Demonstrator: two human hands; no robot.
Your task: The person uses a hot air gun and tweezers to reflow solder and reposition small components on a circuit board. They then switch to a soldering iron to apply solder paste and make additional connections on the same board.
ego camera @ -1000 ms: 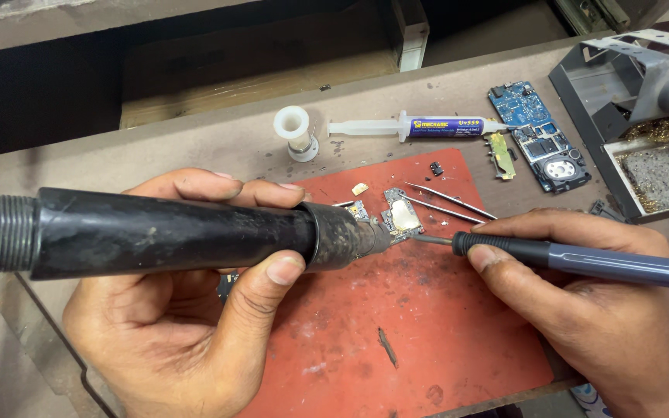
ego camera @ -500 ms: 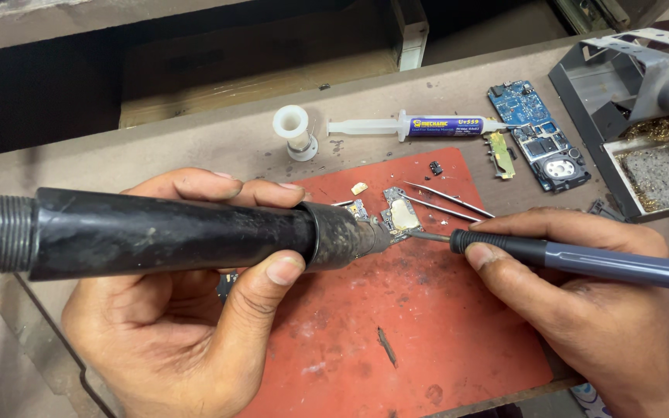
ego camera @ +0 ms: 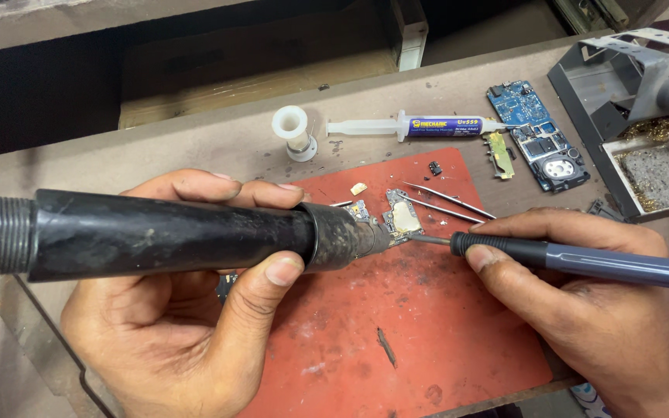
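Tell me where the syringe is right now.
In the head view, the syringe lies flat on the workbench beyond the red mat, between the white spool and the blue circuit board.

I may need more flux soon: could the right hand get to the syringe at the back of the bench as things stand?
Probably not straight away. The right hand is full, gripping the soldering iron. The syringe lies beyond the red mat, with only the tweezers lying between, so the path looks open once the iron is put down.
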